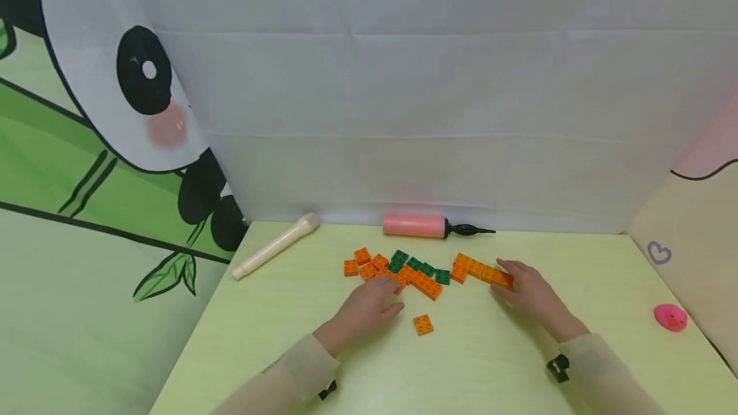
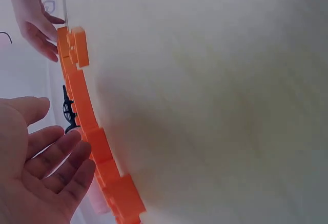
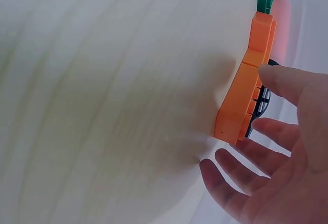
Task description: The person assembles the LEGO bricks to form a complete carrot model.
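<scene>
Orange and green toy building bricks lie in a loose row across the table's middle. My left hand [image 1: 369, 307] is over the near side of the orange bricks [image 1: 425, 285] on the left. In the left wrist view its fingers are loosely bent, holding nothing. My right hand [image 1: 535, 294] is around the right end of the row, at a long orange brick [image 3: 240, 101]. Its thumb overlaps the brick's edge and its fingers spread past the end; contact cannot be told. Green bricks [image 1: 398, 260] sit among the orange ones. A single square orange brick [image 1: 423, 325] lies apart, nearer me.
Behind the bricks lies a pink hand pump [image 1: 414, 225] with a black nozzle. A cream-coloured stick [image 1: 277, 246] with a wider end lies at the back left. A pink rubber duck [image 1: 671, 317] sits near the right edge. A pale cloth wall [image 1: 426, 114] rises behind the table.
</scene>
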